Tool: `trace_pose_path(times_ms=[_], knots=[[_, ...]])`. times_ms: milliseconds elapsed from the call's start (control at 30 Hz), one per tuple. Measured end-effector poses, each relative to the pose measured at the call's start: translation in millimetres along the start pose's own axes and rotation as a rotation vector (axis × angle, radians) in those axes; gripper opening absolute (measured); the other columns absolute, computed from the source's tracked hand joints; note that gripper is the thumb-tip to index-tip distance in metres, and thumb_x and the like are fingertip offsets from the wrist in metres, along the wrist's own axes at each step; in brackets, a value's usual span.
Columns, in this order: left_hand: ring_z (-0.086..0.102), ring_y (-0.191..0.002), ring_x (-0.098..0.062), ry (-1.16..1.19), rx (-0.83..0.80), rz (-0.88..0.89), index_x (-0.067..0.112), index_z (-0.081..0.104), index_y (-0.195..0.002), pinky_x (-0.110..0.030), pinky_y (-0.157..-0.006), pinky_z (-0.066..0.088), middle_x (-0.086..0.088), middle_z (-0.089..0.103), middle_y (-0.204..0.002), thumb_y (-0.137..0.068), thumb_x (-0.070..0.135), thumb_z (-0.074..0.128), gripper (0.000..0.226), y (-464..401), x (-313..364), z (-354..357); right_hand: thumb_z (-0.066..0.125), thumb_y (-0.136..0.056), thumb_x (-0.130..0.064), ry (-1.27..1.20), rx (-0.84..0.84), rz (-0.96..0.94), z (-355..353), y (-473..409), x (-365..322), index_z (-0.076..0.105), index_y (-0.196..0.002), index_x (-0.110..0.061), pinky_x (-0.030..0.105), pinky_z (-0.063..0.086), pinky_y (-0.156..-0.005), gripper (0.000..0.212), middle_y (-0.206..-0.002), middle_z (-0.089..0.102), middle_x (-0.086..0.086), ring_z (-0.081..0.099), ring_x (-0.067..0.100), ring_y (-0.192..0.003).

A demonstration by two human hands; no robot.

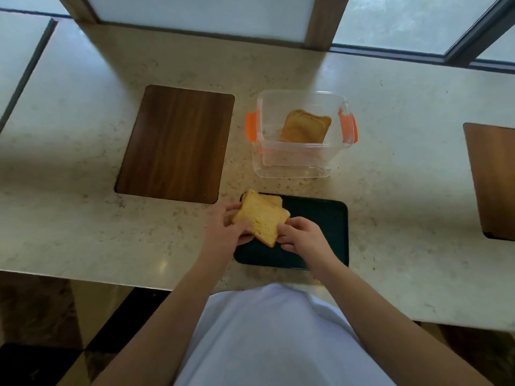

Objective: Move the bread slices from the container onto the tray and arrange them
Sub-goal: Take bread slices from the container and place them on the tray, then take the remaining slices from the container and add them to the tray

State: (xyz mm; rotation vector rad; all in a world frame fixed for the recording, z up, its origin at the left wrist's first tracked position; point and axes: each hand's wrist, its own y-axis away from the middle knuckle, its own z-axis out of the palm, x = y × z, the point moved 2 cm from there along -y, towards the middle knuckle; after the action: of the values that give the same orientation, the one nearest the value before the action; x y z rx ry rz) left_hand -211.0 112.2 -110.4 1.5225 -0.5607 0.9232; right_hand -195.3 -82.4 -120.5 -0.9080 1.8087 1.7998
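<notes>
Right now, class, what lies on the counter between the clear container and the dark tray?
In the head view, only a bare strip of speckled counter separates the container from the tray; nothing lies there.

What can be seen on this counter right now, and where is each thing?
bread in hands: at least two slices, golden, over the tray's left end
bread in container: count unclear, golden-brown, leaning inside
container: one, clear with orange clips, behind the tray
tray: one, dark, near counter edge
wooden boards: two, brown, far left and right edge
counter: one, pale stone
left hand: holds bread
right hand: holds bread
</notes>
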Motion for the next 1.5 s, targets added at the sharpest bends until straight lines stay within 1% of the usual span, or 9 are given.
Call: trace_pose_path(times_ms=[200,333,467,533,633,700,967,1267,1500], knots=[[0.062,-0.113,-0.018,-0.281,0.004,-0.100,0.018,0.061,-0.129,-0.040,-0.099,0.054,-0.001,0.064,-0.126,-0.096,0.023,0.065,0.034,5,-22,-5,0.067,-0.094,-0.022,0.173,0.055,-0.035,-8,-1,20,0.065,-0.112,-0.015,0.025,0.059,-0.070,0.020,-0.098,0.073,0.003,0.071,0.014,-0.085],[0.056,-0.110,-0.014,-0.430,0.009,-0.129,0.014,0.056,-0.140,-0.028,-0.085,0.044,0.003,0.059,-0.125,-0.096,0.030,0.062,0.047,9,-28,-4,0.062,-0.096,-0.025,0.202,0.030,0.006,-1,-5,27,0.062,-0.122,-0.015,0.026,0.059,-0.072,0.028,-0.103,0.070,0.001,0.068,0.013,-0.091],[0.058,-0.110,-0.018,-0.448,-0.011,-0.182,0.011,0.053,-0.143,-0.040,-0.098,0.050,0.002,0.060,-0.118,-0.095,0.030,0.061,0.052,12,-30,-3,0.064,-0.091,-0.026,0.255,0.035,0.026,5,-8,29,0.060,-0.109,-0.021,0.037,0.061,-0.080,0.020,-0.102,0.068,0.000,0.069,0.015,-0.089],[0.060,-0.103,-0.017,-0.471,-0.013,-0.202,0.017,0.057,-0.136,-0.042,-0.097,0.051,0.007,0.061,-0.106,-0.095,0.030,0.060,0.043,13,-28,-3,0.065,-0.088,-0.026,0.259,0.029,0.061,5,-7,30,0.057,-0.101,-0.024,0.039,0.062,-0.079,0.015,-0.102,0.068,0.004,0.069,0.017,-0.089],[0.055,-0.078,-0.018,-0.530,-0.041,-0.189,0.026,0.056,-0.088,-0.037,-0.078,0.047,0.001,0.056,-0.084,-0.092,0.029,0.059,0.006,15,-25,-4,0.065,-0.086,-0.029,0.303,-0.001,0.079,5,-5,33,0.057,-0.101,-0.024,0.044,0.060,-0.082,0.018,-0.100,0.069,0.005,0.069,0.020,-0.090],[0.041,-0.065,-0.020,-0.556,-0.081,-0.185,0.021,0.044,-0.068,-0.038,-0.069,0.035,-0.006,0.042,-0.070,-0.089,0.027,0.058,0.025,14,-27,-5,0.064,-0.086,-0.030,0.335,-0.019,0.082,4,-3,34,0.057,-0.102,-0.024,0.048,0.058,-0.085,0.018,-0.098,0.070,0.005,0.069,0.023,-0.092],[0.035,-0.064,-0.021,-0.631,-0.112,-0.163,0.016,0.037,-0.067,-0.038,-0.067,0.033,-0.003,0.029,-0.065,-0.087,0.025,0.056,0.029,15,-22,-2,0.061,-0.087,-0.027,0.411,-0.055,0.073,10,-1,29,0.055,-0.098,-0.026,0.048,0.057,-0.087,0.013,-0.100,0.069,0.005,0.068,0.026,-0.095],[0.026,-0.054,-0.014,-0.721,-0.123,-0.126,0.018,0.030,-0.062,-0.032,-0.056,0.019,0.003,0.024,-0.059,-0.090,0.021,0.057,0.038,8,-24,2,0.061,-0.087,-0.030,0.481,-0.051,0.077,10,-5,29,0.052,-0.095,-0.029,0.034,0.055,-0.071,0.013,-0.095,0.068,0.001,0.067,0.018,-0.088],[0.032,-0.048,-0.015,-1.177,-0.195,0.004,0.014,0.036,-0.060,-0.031,-0.050,0.023,-0.002,0.033,-0.055,-0.098,0.030,0.051,0.044,-9,8,5,0.059,-0.092,-0.050,0.905,-0.256,0.016,-20,-19,-17,0.059,-0.119,-0.020,0.032,0.052,-0.081,0.040,-0.105,0.065,-0.004,0.061,0.012,-0.092]])
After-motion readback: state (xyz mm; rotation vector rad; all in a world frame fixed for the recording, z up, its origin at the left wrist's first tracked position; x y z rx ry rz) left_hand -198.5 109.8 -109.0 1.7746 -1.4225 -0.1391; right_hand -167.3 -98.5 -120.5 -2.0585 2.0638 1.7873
